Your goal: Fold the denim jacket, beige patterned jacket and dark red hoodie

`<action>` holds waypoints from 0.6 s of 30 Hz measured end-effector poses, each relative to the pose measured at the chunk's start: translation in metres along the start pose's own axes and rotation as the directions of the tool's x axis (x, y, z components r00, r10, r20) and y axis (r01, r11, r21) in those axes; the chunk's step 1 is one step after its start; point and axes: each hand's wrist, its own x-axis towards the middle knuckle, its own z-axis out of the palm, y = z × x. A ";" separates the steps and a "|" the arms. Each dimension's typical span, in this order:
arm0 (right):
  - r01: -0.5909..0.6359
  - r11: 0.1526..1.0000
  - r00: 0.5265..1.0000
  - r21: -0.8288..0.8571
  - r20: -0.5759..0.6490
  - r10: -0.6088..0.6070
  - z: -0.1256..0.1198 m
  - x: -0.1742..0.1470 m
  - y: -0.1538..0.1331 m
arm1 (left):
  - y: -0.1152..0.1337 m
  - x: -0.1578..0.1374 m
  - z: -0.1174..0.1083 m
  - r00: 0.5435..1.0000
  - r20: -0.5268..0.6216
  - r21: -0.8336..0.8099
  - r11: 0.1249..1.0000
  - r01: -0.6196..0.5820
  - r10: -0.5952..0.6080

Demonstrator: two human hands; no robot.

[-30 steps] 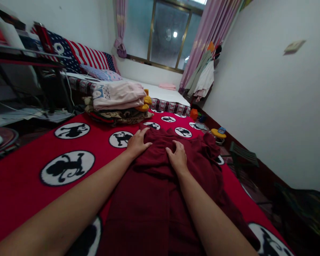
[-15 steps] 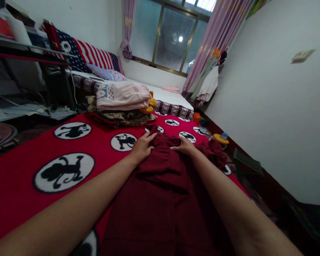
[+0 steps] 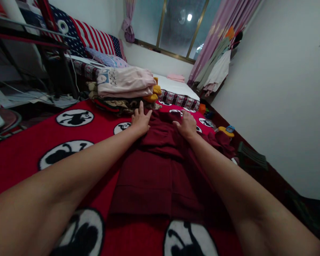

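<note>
A maroon long garment (image 3: 149,174) lies spread on the red blanket (image 3: 18,167), its wide hem towards me and its far end rumpled. My left hand (image 3: 142,121) rests at the garment's far left edge with its fingers spread. At the far right part, my right hand (image 3: 187,125) lies on the cloth, thumb apart from the fingers. A bunched part of maroon cloth (image 3: 222,142) sits to the right of my right forearm. Just beyond my left hand stands a stack of folded clothes, with a pale pink top (image 3: 128,81) uppermost.
Behind the stack is a bed with a white top (image 3: 173,89). A cluttered desk (image 3: 26,39) stands at the left. Along the right wall are a yellow stool (image 3: 226,131), a dark green folding stool (image 3: 252,156) and hanging clothes (image 3: 216,73).
Both hands have moved away from me, and the garment has shifted away with its near hem now in view. The left fingers have spread off the cloth. The camera view has tilted down.
</note>
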 end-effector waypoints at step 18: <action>-0.348 0.933 0.936 -0.086 -0.085 0.341 -0.068 -0.080 0.135 | 0.027 -0.108 0.027 0.868 0.137 -0.068 0.878 -0.473 0.478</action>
